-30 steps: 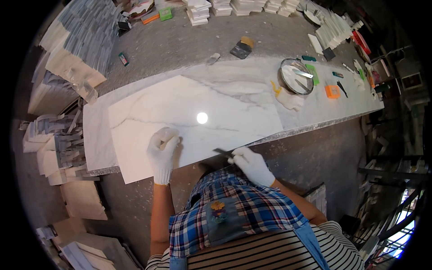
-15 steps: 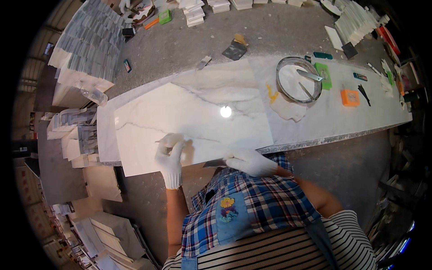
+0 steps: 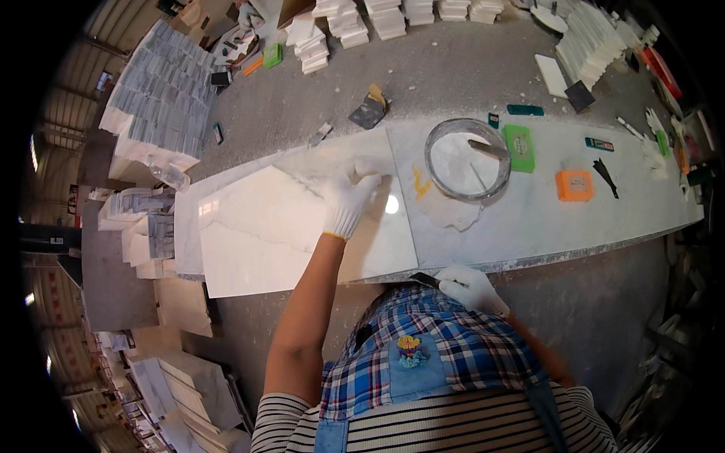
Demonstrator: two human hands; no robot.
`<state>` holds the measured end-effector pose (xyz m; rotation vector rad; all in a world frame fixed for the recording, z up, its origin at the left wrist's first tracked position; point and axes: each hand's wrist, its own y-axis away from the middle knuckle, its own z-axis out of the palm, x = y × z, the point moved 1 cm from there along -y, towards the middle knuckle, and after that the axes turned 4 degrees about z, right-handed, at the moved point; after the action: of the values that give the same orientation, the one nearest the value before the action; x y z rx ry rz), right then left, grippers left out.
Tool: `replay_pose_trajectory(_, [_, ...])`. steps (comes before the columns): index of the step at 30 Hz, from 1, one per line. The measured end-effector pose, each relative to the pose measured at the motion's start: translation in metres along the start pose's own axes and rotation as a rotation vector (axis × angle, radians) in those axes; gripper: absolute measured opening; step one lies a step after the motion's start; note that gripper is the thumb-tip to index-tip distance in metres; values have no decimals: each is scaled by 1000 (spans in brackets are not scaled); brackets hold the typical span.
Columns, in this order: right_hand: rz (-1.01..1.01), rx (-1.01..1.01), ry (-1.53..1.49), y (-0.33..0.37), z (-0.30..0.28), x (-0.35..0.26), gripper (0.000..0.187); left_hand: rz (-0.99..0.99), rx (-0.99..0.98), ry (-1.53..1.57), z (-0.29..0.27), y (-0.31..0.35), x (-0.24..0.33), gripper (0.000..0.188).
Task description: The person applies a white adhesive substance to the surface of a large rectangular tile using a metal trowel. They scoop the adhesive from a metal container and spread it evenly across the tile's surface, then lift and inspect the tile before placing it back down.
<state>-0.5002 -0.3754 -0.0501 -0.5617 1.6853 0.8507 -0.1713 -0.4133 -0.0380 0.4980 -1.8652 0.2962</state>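
A polished white marble tile with grey veins lies on a larger pale slab. My left hand, in a white knit glove, is over the tile's right half. Its fingers are drawn together; whatever they may pinch is too small or hidden to make out. Just off the slab's near edge, my right hand, also gloved, grips a dark, flat-bladed scraper pointing left. To the right of the tile stands a round tub of white paste, with a spatula and a thin stick in it.
A green box and an orange box sit right of the tub, near black strips. Stacked tiles rise at the far left, with a plastic bottle below them. Dark sanding pads lie behind the tile.
My left hand has moved right and away from me across the tile. My right hand, with the scraper, has shifted right along the near edge. The whole view has also shifted somewhat.
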Motion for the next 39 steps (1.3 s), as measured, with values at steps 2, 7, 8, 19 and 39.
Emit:
replay_pose_trajectory(2, [-49,10,47,4,-8,-8,18,65,16,-212,12,-22,7,22])
replay_pose_trajectory(7, [-74,179,107,18,-28,-8,16,180,-19,-295,59,-63,30,28])
replay_pose_trajectory(8, [-50,198,103,21,-31,-8,17,173,-36,-284,66,-71,34,30])
replay_pose_trajectory(19, [-10,289,-11,37,-44,-2,20,182,54,-248,111,-132,34,34])
replay_pose_trajectory(39, [169,331,-53,19,-62,-12,22,356,-211,-838,150,-88,86,41])
